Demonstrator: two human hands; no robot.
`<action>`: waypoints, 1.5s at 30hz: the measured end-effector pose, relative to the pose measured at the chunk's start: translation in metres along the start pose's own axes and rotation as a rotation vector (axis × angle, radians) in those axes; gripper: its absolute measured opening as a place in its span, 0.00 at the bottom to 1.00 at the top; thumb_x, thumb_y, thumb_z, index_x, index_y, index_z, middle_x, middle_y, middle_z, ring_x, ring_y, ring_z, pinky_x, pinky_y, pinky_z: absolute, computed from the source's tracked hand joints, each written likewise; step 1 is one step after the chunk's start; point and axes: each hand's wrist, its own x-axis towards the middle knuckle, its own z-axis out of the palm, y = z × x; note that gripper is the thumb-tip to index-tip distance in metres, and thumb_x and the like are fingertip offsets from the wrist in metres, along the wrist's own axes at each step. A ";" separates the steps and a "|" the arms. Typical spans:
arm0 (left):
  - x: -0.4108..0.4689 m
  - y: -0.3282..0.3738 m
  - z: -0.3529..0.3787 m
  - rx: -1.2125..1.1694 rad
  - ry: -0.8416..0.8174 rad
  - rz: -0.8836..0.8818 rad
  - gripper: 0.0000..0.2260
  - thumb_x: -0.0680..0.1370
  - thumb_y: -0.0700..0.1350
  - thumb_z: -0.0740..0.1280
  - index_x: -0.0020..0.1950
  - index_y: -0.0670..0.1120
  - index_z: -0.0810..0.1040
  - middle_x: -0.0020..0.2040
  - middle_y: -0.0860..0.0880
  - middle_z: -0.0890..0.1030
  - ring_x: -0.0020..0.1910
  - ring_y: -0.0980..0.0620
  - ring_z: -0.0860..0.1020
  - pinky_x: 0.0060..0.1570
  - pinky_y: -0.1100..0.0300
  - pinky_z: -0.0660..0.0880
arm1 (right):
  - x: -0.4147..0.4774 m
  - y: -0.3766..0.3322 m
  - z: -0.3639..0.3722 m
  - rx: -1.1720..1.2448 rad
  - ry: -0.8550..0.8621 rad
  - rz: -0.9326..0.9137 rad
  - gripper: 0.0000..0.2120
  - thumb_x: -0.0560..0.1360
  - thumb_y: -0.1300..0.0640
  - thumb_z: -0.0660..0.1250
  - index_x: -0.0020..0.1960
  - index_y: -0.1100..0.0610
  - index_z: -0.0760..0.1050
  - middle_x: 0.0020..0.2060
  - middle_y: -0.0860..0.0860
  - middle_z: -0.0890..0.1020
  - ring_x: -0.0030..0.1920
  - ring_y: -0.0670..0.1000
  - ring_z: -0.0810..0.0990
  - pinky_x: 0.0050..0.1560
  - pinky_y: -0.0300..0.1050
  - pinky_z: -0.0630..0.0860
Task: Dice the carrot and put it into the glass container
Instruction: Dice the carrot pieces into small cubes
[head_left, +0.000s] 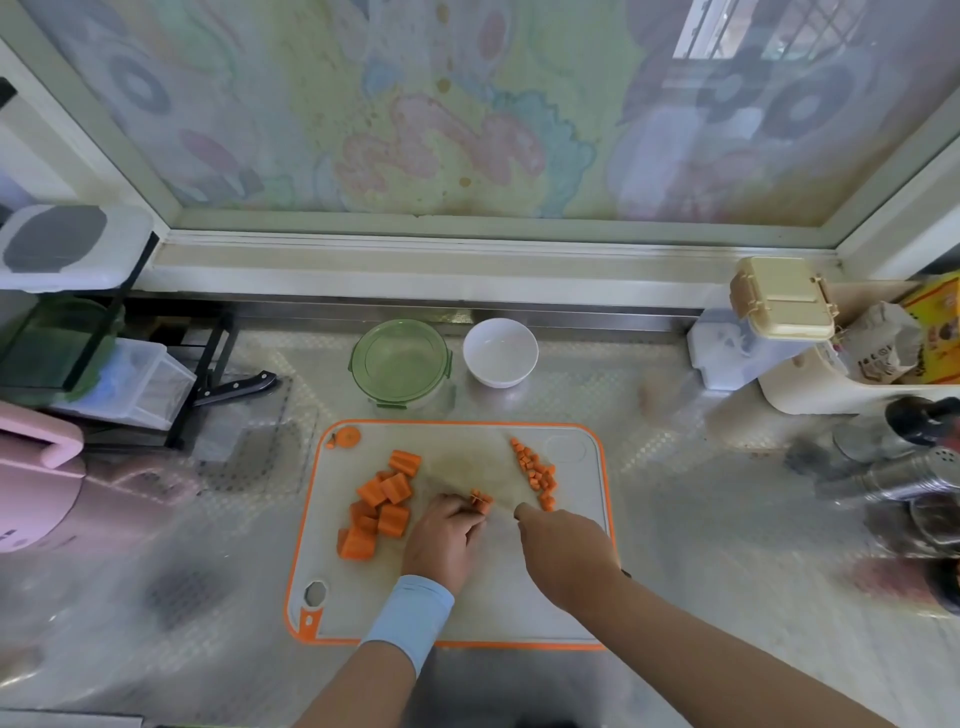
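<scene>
Although blur smears the middle of the cutting board (561, 597), the left hand (444, 540) can be seen with its fingers curled down, pinching a small carrot piece (481, 501) against the board, which looks partly sliced already; the fingertips themselves are hard to separate from it. The right hand (566, 556) is closed as a fist just to the right of it, knuckles up, gripping the knife (626, 573), of which only a dark butt end shows behind the palm, while the blade is no more than a pale streak near the left fingers and its edge cannot be made out. A light blue cuff (410, 618) covers the left wrist. On the left half of the board lies a heap of large carrot chunks (382, 506), touching one another, and along the right side runs a loose row of diced carrot (535, 473), apart from both hands. The trimmed carrot top (347, 436) sits in the far left corner. Beyond the board stands the glass container (415, 400), its green lid (400, 358) on it, so its inside is hard to read; a white bowl (500, 353) stands just beside it to the right. Farther left, a black-handled knife (236, 387) lies partly hidden under a rack (208, 364), its blade out of sight.
</scene>
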 end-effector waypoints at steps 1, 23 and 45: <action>0.000 0.001 -0.001 0.002 0.006 0.004 0.06 0.66 0.37 0.78 0.39 0.47 0.85 0.39 0.51 0.81 0.44 0.53 0.74 0.39 0.61 0.75 | -0.003 0.001 0.000 -0.013 0.000 -0.006 0.06 0.81 0.60 0.55 0.48 0.51 0.65 0.30 0.48 0.70 0.28 0.52 0.69 0.27 0.45 0.63; -0.002 0.000 0.000 -0.064 -0.011 -0.082 0.06 0.67 0.38 0.78 0.42 0.47 0.86 0.40 0.51 0.81 0.46 0.54 0.73 0.44 0.68 0.69 | 0.008 -0.002 0.005 0.026 -0.070 0.016 0.05 0.83 0.58 0.55 0.55 0.52 0.68 0.32 0.48 0.70 0.29 0.50 0.69 0.30 0.46 0.70; -0.007 -0.003 0.003 -0.048 0.026 -0.056 0.09 0.74 0.48 0.66 0.42 0.47 0.86 0.42 0.52 0.82 0.43 0.52 0.77 0.44 0.61 0.73 | -0.008 0.006 0.005 0.009 -0.069 0.006 0.04 0.82 0.58 0.55 0.52 0.51 0.67 0.35 0.50 0.75 0.34 0.54 0.76 0.33 0.47 0.73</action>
